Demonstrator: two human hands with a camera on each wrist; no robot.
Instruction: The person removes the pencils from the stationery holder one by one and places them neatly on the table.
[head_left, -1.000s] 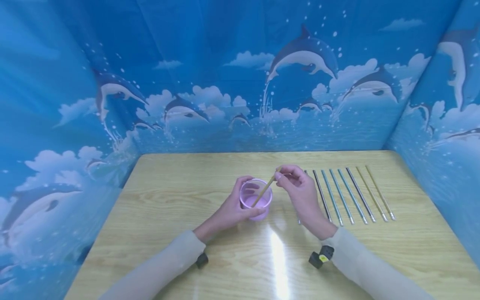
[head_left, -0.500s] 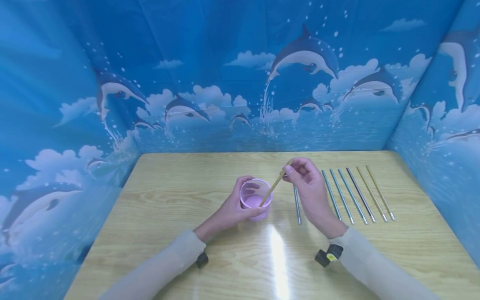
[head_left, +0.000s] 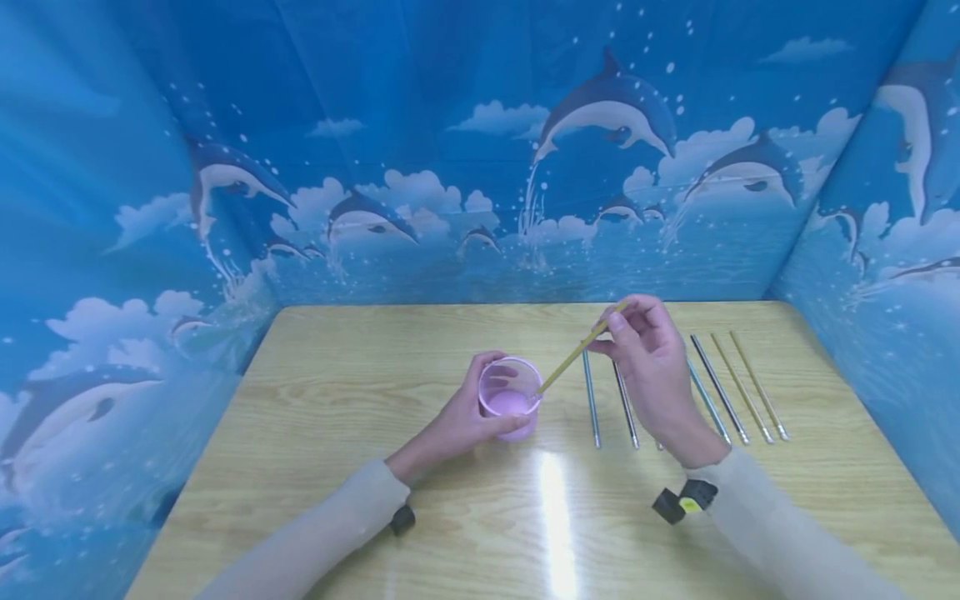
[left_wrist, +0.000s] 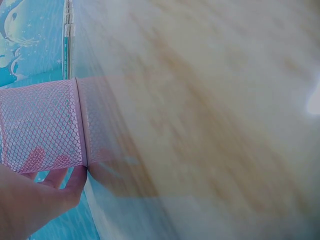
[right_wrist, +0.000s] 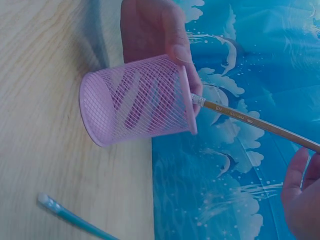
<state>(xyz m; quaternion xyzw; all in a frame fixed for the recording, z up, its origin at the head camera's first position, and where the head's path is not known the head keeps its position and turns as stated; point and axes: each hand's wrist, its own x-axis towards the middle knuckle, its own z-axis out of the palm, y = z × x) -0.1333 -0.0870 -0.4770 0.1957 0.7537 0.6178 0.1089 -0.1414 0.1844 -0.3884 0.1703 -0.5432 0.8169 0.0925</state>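
A pink mesh pen holder (head_left: 517,433) stands on the wooden table, tilted slightly or upright; I cannot tell exactly. My left hand (head_left: 467,415) grips it from the left, fingers behind and thumb in front. My right hand (head_left: 658,375) pinches a golden-yellow pencil (head_left: 573,355) by its upper end, above and right of the holder. In the right wrist view, the silver ferrule (right_wrist: 198,99) of this pencil is at the holder's rim, and the eraser end is just inside the opening. The left wrist view shows the mesh wall (left_wrist: 42,125) with fingers curled around it.
Several pencils lie in a row at the right of the table (head_left: 360,375): a teal pencil (head_left: 592,402), a dark pencil (head_left: 626,408), and golden pencils (head_left: 759,385) at the far right. My right hand covers part of the row. A dolphin-print curtain (head_left: 420,167) borders the table.
My right hand has moved right and up, drawing the pencil from deep inside the pen holder out to its rim. My left hand and the holder have stayed in place.
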